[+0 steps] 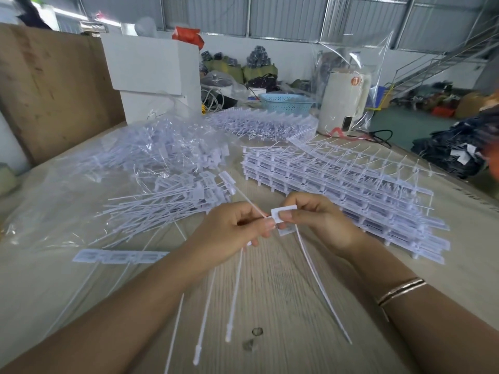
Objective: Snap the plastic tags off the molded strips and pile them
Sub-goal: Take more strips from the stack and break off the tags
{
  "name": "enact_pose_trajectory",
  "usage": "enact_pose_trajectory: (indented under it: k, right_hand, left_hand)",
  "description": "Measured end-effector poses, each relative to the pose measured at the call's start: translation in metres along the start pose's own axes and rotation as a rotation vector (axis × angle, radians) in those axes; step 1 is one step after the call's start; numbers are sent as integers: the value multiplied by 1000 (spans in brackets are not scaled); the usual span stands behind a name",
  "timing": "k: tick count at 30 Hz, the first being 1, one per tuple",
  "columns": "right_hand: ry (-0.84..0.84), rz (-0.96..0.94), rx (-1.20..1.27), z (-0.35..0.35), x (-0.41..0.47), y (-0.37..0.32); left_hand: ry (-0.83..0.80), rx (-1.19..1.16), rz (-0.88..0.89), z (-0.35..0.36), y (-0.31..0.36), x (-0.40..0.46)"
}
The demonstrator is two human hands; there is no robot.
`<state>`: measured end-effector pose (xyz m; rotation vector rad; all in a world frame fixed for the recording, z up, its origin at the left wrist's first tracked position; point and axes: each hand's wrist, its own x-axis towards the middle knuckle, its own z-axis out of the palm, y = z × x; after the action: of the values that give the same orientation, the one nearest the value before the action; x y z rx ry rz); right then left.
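My left hand [235,225] and my right hand [316,220] meet above the middle of the table. Both pinch a small piece of white molded strip [282,215] with tag heads; thin tails hang from it toward me [235,292]. One tag [229,180] sticks up and away from my left hand. A loose pile of snapped-off white tags [172,198] lies just beyond my left hand. Stacked whole molded strips [351,190] lie to the right, behind my right hand.
A clear plastic bag with more tags [151,147] covers the left of the wooden table [270,279]. A short strip piece [118,256] lies at left. Behind stand more strips [259,122], a blue basket [286,102], a white kettle [343,103] and white boxes [154,66].
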<state>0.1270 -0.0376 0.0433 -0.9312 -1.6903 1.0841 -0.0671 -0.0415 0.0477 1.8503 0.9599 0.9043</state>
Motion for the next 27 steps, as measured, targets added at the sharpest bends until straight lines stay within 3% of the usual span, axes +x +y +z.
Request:
enact_pose_trajectory:
  k: [4, 6, 8, 12, 16, 19, 22, 27]
  right_hand:
    - [-29, -31, 113, 1, 0, 1]
    - [73, -48, 327, -6, -2, -2]
    - [174, -48, 329, -21, -7, -3]
    - [91, 75, -410, -27, -7, 9]
    - [44, 27, -733, -22, 1, 15]
    - [51, 42, -830, -20, 1, 15]
    - [160, -55, -651, 0, 1, 3]
    - [-23, -56, -580, 23, 1, -4]
  left_hand:
    - [-51, -123, -55, 2, 6, -1]
    - [-42, -251, -86, -7, 5, -1]
    - [21, -304, -116, -24, 0, -2]
    - [199, 221, -4, -32, -19, 3]
    - [184, 522, 149, -17, -26, 1]
    - [165, 660, 213, -12, -23, 2]
    - [126, 740, 255, -3, -12, 4]
    - [40, 849, 329, 12, 5, 15]
